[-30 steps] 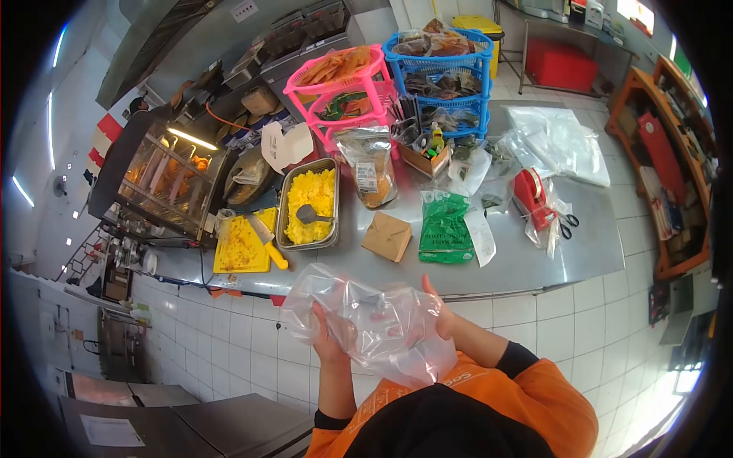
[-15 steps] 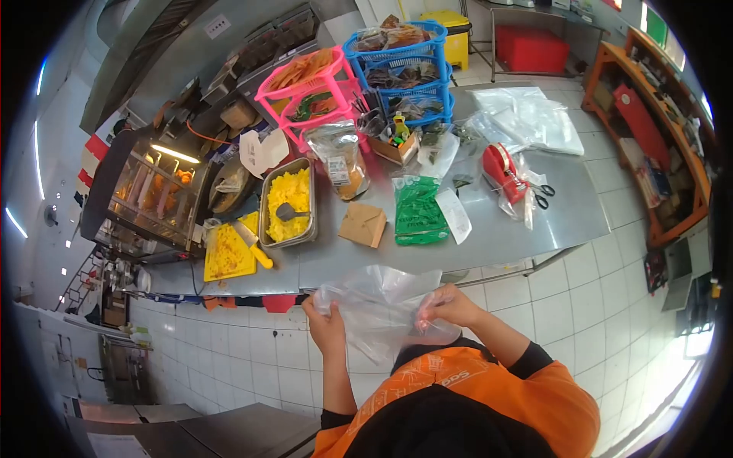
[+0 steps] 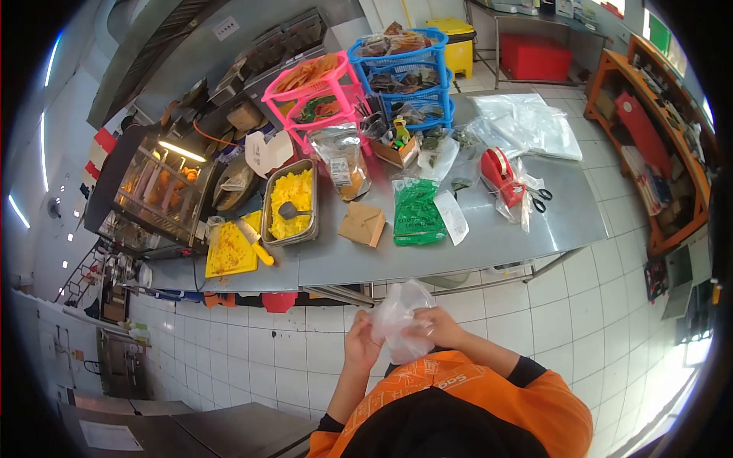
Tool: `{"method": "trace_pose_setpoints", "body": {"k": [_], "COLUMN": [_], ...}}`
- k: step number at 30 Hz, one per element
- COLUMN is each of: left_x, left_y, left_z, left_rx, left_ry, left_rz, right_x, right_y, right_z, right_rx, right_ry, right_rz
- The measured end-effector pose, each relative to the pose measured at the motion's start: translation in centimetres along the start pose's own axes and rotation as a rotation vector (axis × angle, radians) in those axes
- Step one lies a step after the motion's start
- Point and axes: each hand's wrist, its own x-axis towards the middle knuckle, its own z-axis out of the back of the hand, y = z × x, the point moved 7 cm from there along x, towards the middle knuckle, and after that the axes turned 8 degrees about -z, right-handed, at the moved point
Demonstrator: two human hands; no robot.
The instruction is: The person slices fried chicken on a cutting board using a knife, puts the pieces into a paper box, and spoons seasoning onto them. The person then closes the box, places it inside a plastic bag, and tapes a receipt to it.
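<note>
A translucent plastic bag (image 3: 405,317) is bunched up between my hands, in front of the steel table's near edge. My left hand (image 3: 363,340) grips its left side with bent fingers. On the right side of the bag, my right hand (image 3: 437,327) is closed on the plastic, its fingertips partly behind the film. Beyond them on the table stand a brown paper box (image 3: 362,224) and a green glove packet (image 3: 419,214), with a white paper slip (image 3: 452,217) beside the packet.
A metal tray of yellow rice (image 3: 267,225) stands left, near a yellow cutting board (image 3: 231,248) and a knife (image 3: 263,253). Pink baskets (image 3: 359,99) and blue baskets (image 3: 443,76) rise behind. At right are a red tape dispenser (image 3: 497,169), scissors (image 3: 541,200) and plastic bags (image 3: 527,126).
The bag, earlier spread wide between my hands, is now gathered into a smaller bunch. My hands have come closer together.
</note>
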Motion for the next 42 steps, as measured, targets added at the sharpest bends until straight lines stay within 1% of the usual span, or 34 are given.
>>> {"method": "trace_pose_setpoints", "body": {"k": [1, 2, 4, 5, 6, 8, 9, 11, 12, 15, 16, 17, 18, 19, 21, 24, 26, 28, 29, 30, 31, 32, 33, 34, 35, 37, 38, 39, 41, 42], "left_x": [0.3, 0.5, -0.4, -0.8, -1.3, -1.7, -1.3, -0.2, 0.5, 2.2, 2.8, 3.2, 3.3, 3.3, 1.6, 1.4, 3.2, 4.4, 5.2, 6.4, 7.3, 8.9, 10.0, 10.6, 11.2, 12.7, 13.1, 14.2, 15.0, 14.2], "left_y": [-0.9, -1.7, -2.4, -2.6, -3.0, -3.6, -4.5, -6.5, -7.3, -9.5, -9.7, -9.5, -10.4, -11.9, -16.4, -22.3, -21.6, -18.9, -16.9, -18.7, -20.1, -22.6, -25.7, -28.7, -30.5, -31.6, -31.7, -30.7, -27.7, -27.3], "left_z": [0.8, 2.1, 1.9, 1.6, 0.9, -0.7, -0.3, 0.2, 0.5, 4.5, 5.7, 6.5, 8.9, 11.2, 15.3, 10.9, 3.5, -7.8, -8.0, -8.1, -7.6, -5.2, -1.9, 1.4, 3.8, 8.4, 10.7, 12.3, 13.7, 12.5], "left_rx": [-0.137, -0.116, 0.281, 0.481, 0.419, 0.288, 0.379, 0.557, 0.479, 0.128, 0.243, 0.347, 0.349, 0.352, 0.137, 1.004, 1.081, 1.371, 1.417, 1.56, 1.684, 1.868, 2.042, 2.05, 2.052, 1.359, 1.021, 0.704, 0.06, 0.138], "left_ry": [-0.043, -0.021, 0.087, 0.14, 0.161, 0.201, 0.139, 0.005, -0.026, -0.197, -0.242, -0.199, -0.274, -0.347, -0.557, -0.622, -0.182, 0.324, 0.332, 0.325, 0.316, 0.142, -0.041, -0.175, -0.316, -0.54, -0.622, -0.479, -0.192, -0.037], "left_rz": [-0.008, -0.046, -0.037, -0.028, -0.025, -0.03, -0.126, -0.315, -0.382, -0.423, -0.388, -0.319, -0.373, -0.432, -0.6, -0.664, -0.83, -0.683, -0.103, -0.415, -0.726, -0.748, -0.748, -0.872, -0.995, -0.904, -0.834, -0.634, -0.23, -0.181], "right_x": [0.2, 0.3, 0.1, 0.1, 0.3, 1.3, 1.7, 4.0, 4.9, 7.7, 8.2, 8.1, 7.8, 8.5, 8.7, 10.8, 14.9, 18.0, 19.7, 22.0, 23.6, 25.0, 25.0, 24.7, 24.3, 23.6, 24.3, 24.9, 27.4, 29.7], "right_y": [-1.3, -2.7, -2.2, -2.9, -2.9, -3.0, -3.0, -3.3, -3.5, -4.3, -4.1, -3.6, -2.4, -2.1, -4.0, -0.8, 5.4, 9.1, 8.4, 6.8, 6.6, 6.9, 6.2, 5.6, 5.1, 4.1, 4.0, 3.9, 5.5, 3.9], "right_z": [1.4, 3.2, 6.1, 7.7, 9.2, 11.7, 12.3, 11.9, 11.5, 6.1, 4.6, 3.1, 2.2, 2.4, 2.2, -0.4, -4.6, -9.8, -10.4, -11.1, -11.6, -9.4, -8.7, -7.9, -7.0, -6.0, -5.6, -5.3, -4.3, -1.7], "right_rx": [0.019, 0.039, -0.343, -0.406, -0.47, -0.388, -0.34, -0.324, -0.318, 0.692, 0.933, 1.167, 1.165, 0.74, 0.067, -1.074, -0.562, -0.538, -0.455, -0.37, -0.281, -0.268, -0.225, -0.18, -0.131, -0.012, -0.071, -0.131, -0.499, -0.569], "right_ry": [-0.077, -0.158, -0.327, -0.45, -0.571, -0.739, -0.819, -0.734, -0.687, -0.411, -0.226, -0.03, 0.151, 0.214, 0.415, 0.313, 0.286, 0.282, 0.368, 0.445, 0.514, 0.375, 0.471, 0.563, 0.651, 0.808, 0.828, 0.844, 0.733, 0.462], "right_rz": [0.009, 0.018, 0.163, 0.142, 0.125, 0.133, 0.128, 0.093, 0.071, -0.418, -0.444, -0.472, -0.546, -0.541, -0.63, 0.02, 0.05, 0.196, 0.208, 0.218, 0.216, 0.199, 0.014, -0.176, -0.363, -0.72, -0.658, -0.596, 0.009, -0.159]}}
